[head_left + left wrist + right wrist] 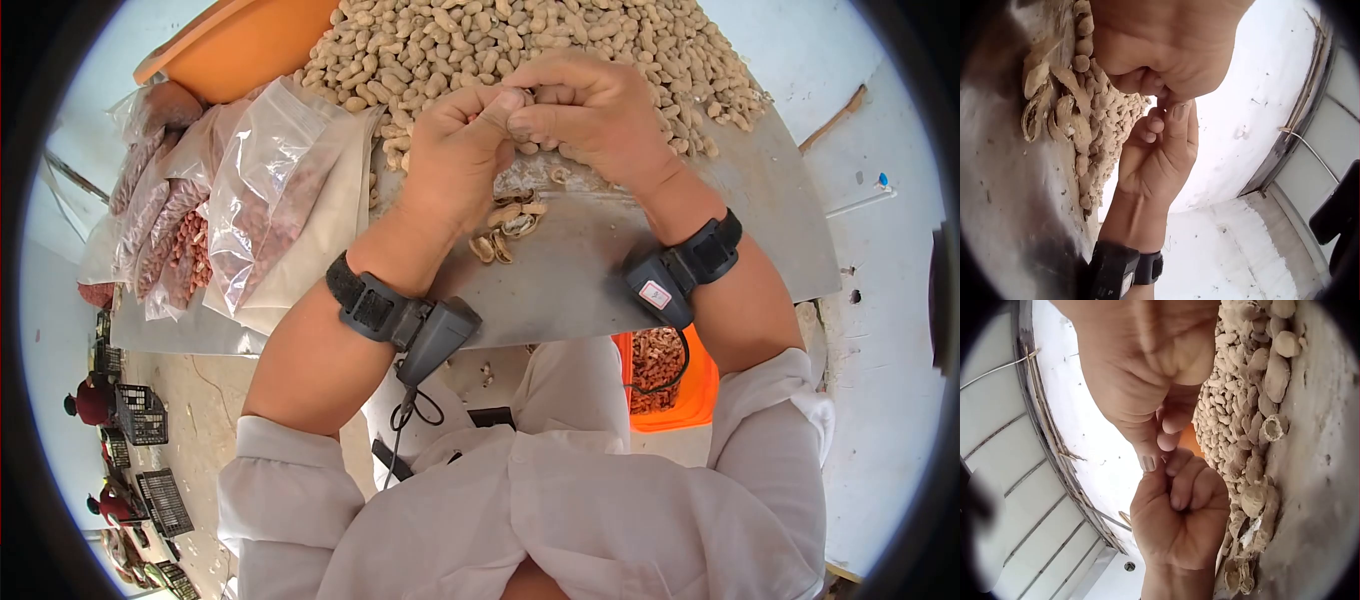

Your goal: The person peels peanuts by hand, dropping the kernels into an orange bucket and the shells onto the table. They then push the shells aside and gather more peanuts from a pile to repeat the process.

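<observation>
Both hands meet fingertip to fingertip in front of a large heap of unshelled peanuts. The left hand has its thumb and fingers curled in a pinch, touching the tips of the right hand. Between the fingertips is a peanut, almost wholly hidden by them. A small reddish spot shows at the left hand's curled fingers. In the left wrist view, the right hand holds its thumb straight against its curled fingers. Below the hands, broken peanut shells lie on the metal tabletop.
Clear plastic bags of reddish kernels lie at the table's left, beside a tilted orange basin. Under the table's front edge stands an orange container with reddish kernels or skins. Black crates and people sit far left.
</observation>
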The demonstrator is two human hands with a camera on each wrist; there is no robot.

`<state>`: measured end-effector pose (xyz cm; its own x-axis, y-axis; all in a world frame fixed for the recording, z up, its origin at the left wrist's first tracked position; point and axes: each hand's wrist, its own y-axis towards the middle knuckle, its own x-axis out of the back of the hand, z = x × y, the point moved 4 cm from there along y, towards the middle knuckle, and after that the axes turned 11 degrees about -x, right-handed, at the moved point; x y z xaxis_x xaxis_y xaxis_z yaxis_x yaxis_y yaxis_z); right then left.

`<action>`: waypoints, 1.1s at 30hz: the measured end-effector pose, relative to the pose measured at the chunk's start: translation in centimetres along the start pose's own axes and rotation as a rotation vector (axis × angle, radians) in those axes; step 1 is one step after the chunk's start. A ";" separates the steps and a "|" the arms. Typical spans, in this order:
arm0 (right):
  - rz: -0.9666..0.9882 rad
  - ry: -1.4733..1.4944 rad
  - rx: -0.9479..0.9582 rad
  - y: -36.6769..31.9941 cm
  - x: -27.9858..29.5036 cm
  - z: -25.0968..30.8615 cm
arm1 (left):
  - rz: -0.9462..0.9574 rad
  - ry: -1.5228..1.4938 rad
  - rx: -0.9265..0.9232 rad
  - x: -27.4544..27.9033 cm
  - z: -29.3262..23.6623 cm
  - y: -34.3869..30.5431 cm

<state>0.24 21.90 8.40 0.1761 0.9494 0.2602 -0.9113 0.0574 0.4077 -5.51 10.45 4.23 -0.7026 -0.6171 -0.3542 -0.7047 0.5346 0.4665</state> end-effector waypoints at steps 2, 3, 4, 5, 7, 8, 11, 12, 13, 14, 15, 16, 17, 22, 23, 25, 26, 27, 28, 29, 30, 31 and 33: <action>-0.022 0.039 0.007 0.0 -0.1 -0.3 | -0.037 -0.040 -0.003 -0.1 0.0 0.0; -0.035 0.057 0.015 0.1 -0.2 -0.6 | -0.019 -0.091 -0.002 -0.1 0.0 0.1; -0.047 0.075 0.023 0.1 -0.3 -0.9 | -0.002 -0.141 -0.002 0.0 -0.1 0.1; -0.053 0.103 0.013 0.2 -0.4 -1.0 | 0.015 -0.191 -0.001 0.0 -0.1 0.1; -0.065 0.157 -0.007 0.1 -0.6 -1.2 | -0.014 -0.243 0.007 -0.4 -0.2 0.0; -0.064 0.193 -0.025 0.1 -0.7 -1.2 | -0.028 -0.268 0.008 -0.5 -0.3 0.0; -0.072 0.302 -0.061 0.1 -0.5 -1.1 | -0.046 -0.360 0.069 -0.1 0.1 0.2; -0.081 0.341 -0.061 0.1 -0.2 -1.3 | -0.067 -0.361 0.087 0.0 0.2 0.2; -0.090 0.381 -0.060 0.2 0.0 -1.4 | -0.088 -0.363 0.103 0.0 0.2 0.2; -0.093 0.378 -0.035 0.4 0.0 -1.5 | -0.111 -0.364 0.120 0.0 0.2 0.2; -0.095 0.375 -0.010 0.5 0.0 -1.7 | -0.094 -0.369 0.147 0.0 0.3 0.1; -0.099 0.373 0.014 0.6 0.0 -1.8 | -0.077 -0.373 0.176 0.0 0.5 0.1; -0.095 0.364 0.013 0.5 0.0 -1.7 | -0.060 -0.377 0.206 0.1 0.6 -0.1; -0.040 0.221 0.028 0.5 0.1 -1.3 | -0.033 -0.195 0.300 0.2 0.7 -0.3; -0.036 0.216 0.028 0.5 0.1 -1.3 | -0.040 -0.186 0.308 0.1 0.7 -0.4; -0.028 0.206 0.029 0.4 0.1 -1.3 | -0.062 -0.260 0.257 0.0 0.4 -0.4; -0.034 0.190 0.021 0.4 0.1 -1.2 | -0.073 -0.296 0.231 -0.1 0.3 -0.4; -0.041 0.173 0.012 0.3 0.1 -1.2 | -0.091 -0.310 0.206 0.0 0.2 -0.3; -0.047 0.157 0.003 0.3 0.1 -1.2 | -0.108 -0.323 0.180 0.0 0.1 -0.3; -0.076 0.113 0.027 0.3 0.2 -1.3 | -0.126 -0.336 0.154 0.0 0.1 -0.3; -0.103 0.069 0.051 0.3 0.3 -1.5 | -0.106 -0.310 0.133 0.1 0.1 -0.2; -0.131 0.025 0.074 0.3 0.3 -1.5 | -0.086 -0.284 0.113 0.1 0.2 -0.1; -0.151 -0.096 0.097 0.3 0.3 -1.3 | -0.083 -0.215 0.073 0.3 0.2 -0.1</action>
<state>-0.41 22.59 7.49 0.3465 0.8984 0.2699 -0.8326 0.1620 0.5297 -5.65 10.32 3.94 -0.6411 -0.5276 -0.5573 -0.7608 0.5323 0.3712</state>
